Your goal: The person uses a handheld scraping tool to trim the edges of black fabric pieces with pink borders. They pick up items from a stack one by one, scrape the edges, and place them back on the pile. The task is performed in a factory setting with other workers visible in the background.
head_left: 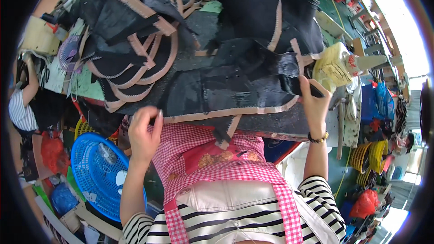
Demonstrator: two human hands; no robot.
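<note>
A broad black material piece (226,86) with a beige zigzag-edged strip along its near side lies across the dark work table in front of me. My right hand (313,101) pinches a black flap at its right end, the index finger stretched along it. At the piece's near left corner is my left hand (144,133), fingers curled and thumb against them. Whatever lies between those fingertips is too small to make out. A narrow beige-edged tail (230,131) hangs over the table's front edge.
More black pieces with beige edging (135,72) are heaped on the left and far side. A stained, pale yellow container (332,65) stands right of my right hand. A blue plastic basket (101,171) sits low on the left. Another person's arm (30,77) shows at far left.
</note>
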